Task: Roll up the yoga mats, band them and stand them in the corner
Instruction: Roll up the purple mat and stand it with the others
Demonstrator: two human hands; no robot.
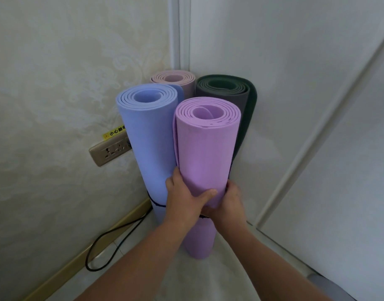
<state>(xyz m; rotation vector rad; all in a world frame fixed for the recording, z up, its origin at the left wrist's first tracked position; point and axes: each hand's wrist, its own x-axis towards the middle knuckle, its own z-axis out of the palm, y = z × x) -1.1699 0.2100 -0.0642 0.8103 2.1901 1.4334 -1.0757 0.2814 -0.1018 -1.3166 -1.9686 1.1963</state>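
Several rolled yoga mats stand upright in the room corner. A lilac mat [205, 148] is nearest to me, its base on the floor. My left hand [184, 197] grips its lower left side, thumb across the front. My right hand [231, 202] grips its lower right side. A thin dark band shows just under my hands. A blue mat [149, 131] stands to its left with a dark band [157, 204] round its lower part. Behind them stand a pale pink mat [175, 80] and a dark green mat [230, 90] against the walls.
A wall socket [111, 152] with a yellow warning sticker [113, 133] sits on the left wall beside the blue mat. A black cable [112, 242] loops on the floor along the gold skirting. White panelled wall lies to the right. A grey object [330, 285] shows at the bottom right.
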